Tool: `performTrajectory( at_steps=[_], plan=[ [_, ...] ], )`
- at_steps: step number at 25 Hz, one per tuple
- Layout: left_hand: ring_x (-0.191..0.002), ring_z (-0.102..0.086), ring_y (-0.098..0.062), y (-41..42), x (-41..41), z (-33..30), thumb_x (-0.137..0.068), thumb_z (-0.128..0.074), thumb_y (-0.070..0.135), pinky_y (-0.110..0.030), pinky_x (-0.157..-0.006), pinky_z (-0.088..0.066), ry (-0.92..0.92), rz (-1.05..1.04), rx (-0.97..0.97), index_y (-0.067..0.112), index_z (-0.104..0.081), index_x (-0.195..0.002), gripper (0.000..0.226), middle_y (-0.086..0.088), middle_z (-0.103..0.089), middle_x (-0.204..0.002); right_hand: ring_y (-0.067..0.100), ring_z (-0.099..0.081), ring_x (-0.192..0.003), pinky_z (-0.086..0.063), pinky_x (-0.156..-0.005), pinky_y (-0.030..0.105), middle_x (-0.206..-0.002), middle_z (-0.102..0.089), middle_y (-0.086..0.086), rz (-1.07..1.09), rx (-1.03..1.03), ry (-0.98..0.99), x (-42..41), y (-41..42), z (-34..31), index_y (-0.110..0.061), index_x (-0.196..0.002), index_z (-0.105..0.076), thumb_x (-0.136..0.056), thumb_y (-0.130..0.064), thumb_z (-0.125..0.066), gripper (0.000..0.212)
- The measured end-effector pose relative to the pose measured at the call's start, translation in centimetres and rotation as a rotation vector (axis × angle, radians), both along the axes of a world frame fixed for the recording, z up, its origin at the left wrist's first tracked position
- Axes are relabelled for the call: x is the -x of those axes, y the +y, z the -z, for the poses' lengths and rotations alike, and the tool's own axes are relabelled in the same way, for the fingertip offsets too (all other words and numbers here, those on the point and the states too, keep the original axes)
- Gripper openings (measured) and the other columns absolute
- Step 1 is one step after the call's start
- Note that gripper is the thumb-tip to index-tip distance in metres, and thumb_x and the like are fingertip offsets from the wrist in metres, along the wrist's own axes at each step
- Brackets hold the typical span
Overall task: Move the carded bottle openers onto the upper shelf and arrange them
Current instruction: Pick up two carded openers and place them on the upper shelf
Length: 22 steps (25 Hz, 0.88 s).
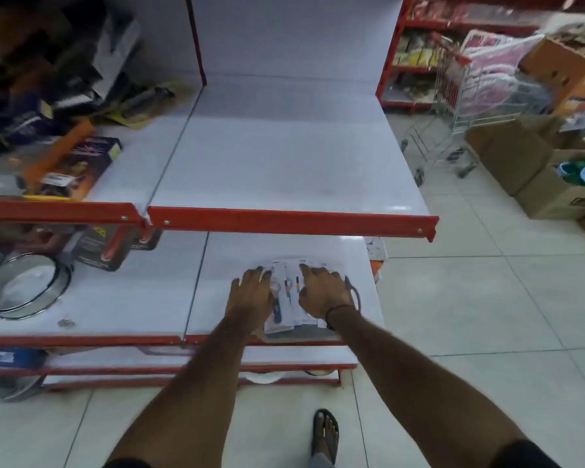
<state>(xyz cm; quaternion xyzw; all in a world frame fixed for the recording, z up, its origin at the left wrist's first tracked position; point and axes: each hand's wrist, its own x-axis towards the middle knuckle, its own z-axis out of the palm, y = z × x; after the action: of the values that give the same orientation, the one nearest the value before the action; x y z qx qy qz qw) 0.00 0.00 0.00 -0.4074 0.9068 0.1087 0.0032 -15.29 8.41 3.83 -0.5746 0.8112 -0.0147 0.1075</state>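
Several carded bottle openers (286, 292) lie in a loose flat pile on the lower white shelf (115, 298), near its right front corner. My left hand (252, 292) rests palm down on the pile's left side, fingers spread. On the right side of the pile lies my right hand (324, 292), also palm down, with a dark band at the wrist. Neither hand has a card lifted; whether the fingers grip the cards is unclear. The upper shelf (284, 157) above, white with a red front rail, is bare on this section.
Dark boxed goods (78, 163) crowd the upper shelf's left section. A round glass-lidded pan (24, 285) sits at the lower shelf's left. A wire shopping trolley (453, 106) and cardboard boxes (527, 163) stand on the tiled floor at right. My sandalled foot (324, 434) is below.
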Motion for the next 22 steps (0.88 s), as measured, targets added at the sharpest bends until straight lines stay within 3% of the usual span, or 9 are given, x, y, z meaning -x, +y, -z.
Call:
performTrajectory(
  at_steps=[3, 5, 6, 9, 12, 14, 18, 22],
  plan=[
    [-0.152, -0.022, -0.037, -2.7, 2.5, 1.8, -0.099, -0.051, 0.031, -0.06, -0.121, -0.018, -0.064, -0.004, -0.012, 0.01, -0.026, -0.156, 0.065, -0.014, -0.025, -0.165, 0.03, -0.031, -0.145, -0.02, -0.119, 0.051, -0.155, -0.038, 0.013, -0.071, -0.023, 0.021, 1.4, -3.5, 2.5, -0.01, -0.153, -0.022, -0.092, -0.03, -0.053, 0.072],
    [-0.149, -0.03, -0.04, -3.8, 3.3, 2.3, -0.095, -0.06, 0.032, -0.062, -0.12, -0.02, -0.05, 0.004, -0.006, 0.008, -0.035, -0.153, 0.067, -0.017, -0.039, -0.159, 0.027, -0.016, -0.151, -0.008, -0.121, 0.055, -0.162, -0.024, 0.009, -0.143, -0.088, 0.045, 1.8, -5.6, 3.6, -0.011, -0.156, -0.01, -0.094, -0.03, -0.054, 0.078],
    [-0.144, -0.038, -0.041, -4.2, 3.6, 2.6, -0.091, -0.067, 0.03, -0.062, -0.118, -0.025, -0.025, 0.002, -0.007, 0.006, -0.043, -0.148, 0.067, -0.02, -0.049, -0.151, 0.027, -0.016, -0.151, -0.007, -0.121, 0.058, -0.161, -0.026, 0.009, -0.161, -0.122, 0.04, 2.2, -6.6, 4.0, -0.013, -0.157, -0.009, -0.094, -0.03, -0.055, 0.08],
    [-0.127, -0.054, -0.039, -5.3, 3.3, 2.3, -0.086, -0.069, 0.018, -0.052, -0.11, -0.043, -0.01, 0.006, 0.005, 0.003, -0.058, -0.134, 0.052, -0.02, -0.065, -0.132, 0.029, -0.038, -0.141, -0.013, -0.118, 0.059, -0.144, -0.052, 0.01, -0.18, -0.107, 0.042, 3.0, -8.0, 4.0, -0.016, -0.154, -0.021, -0.089, -0.023, -0.059, 0.076],
    [-0.11, -0.06, -0.033, -5.7, 3.0, 0.8, -0.091, -0.055, 0.012, -0.04, -0.095, -0.052, 0.031, 0.008, 0.011, 0.005, -0.066, -0.118, 0.03, -0.014, -0.069, -0.117, 0.029, -0.043, -0.136, -0.023, -0.115, 0.05, -0.14, -0.055, 0.009, -0.192, 0.035, 0.088, 3.0, -8.0, 3.5, -0.013, -0.143, -0.044, -0.087, -0.017, -0.057, 0.057],
    [-0.101, -0.064, -0.033, -5.3, 2.9, -0.8, -0.092, -0.052, 0.01, -0.041, -0.088, -0.054, 0.109, -0.008, -0.059, 0.006, -0.066, -0.111, 0.023, -0.015, -0.069, -0.109, 0.03, -0.047, -0.127, -0.035, -0.104, 0.043, -0.132, -0.058, 0.008, -0.189, 0.069, 0.097, 2.8, -7.0, 2.7, -0.013, -0.129, -0.057, -0.088, -0.016, -0.052, 0.041],
    [-0.085, -0.068, -0.033, -2.7, 1.8, -3.9, -0.097, -0.052, 0.009, -0.04, -0.076, -0.058, 0.148, 0.012, -0.233, 0.01, -0.055, -0.116, 0.019, -0.017, -0.071, -0.103, 0.032, -0.056, -0.113, -0.045, -0.096, 0.045, -0.12, -0.063, 0.012, -0.046, 0.154, -0.087, 1.6, -3.6, 0.4, -0.01, -0.121, -0.058, -0.088, -0.012, -0.05, 0.033],
    [-0.072, -0.058, -0.022, 0.7, -0.8, -8.2, -0.098, -0.05, 0.003, -0.031, -0.067, -0.051, 0.17, 0.109, -0.184, 0.011, -0.048, -0.121, 0.024, -0.017, -0.069, -0.104, 0.032, -0.063, -0.101, -0.045, -0.097, 0.045, -0.113, -0.068, 0.01, 0.007, 0.243, -0.139, -1.0, 0.7, -2.9, -0.013, -0.119, -0.052, -0.091, -0.015, -0.053, 0.027]
  ],
)
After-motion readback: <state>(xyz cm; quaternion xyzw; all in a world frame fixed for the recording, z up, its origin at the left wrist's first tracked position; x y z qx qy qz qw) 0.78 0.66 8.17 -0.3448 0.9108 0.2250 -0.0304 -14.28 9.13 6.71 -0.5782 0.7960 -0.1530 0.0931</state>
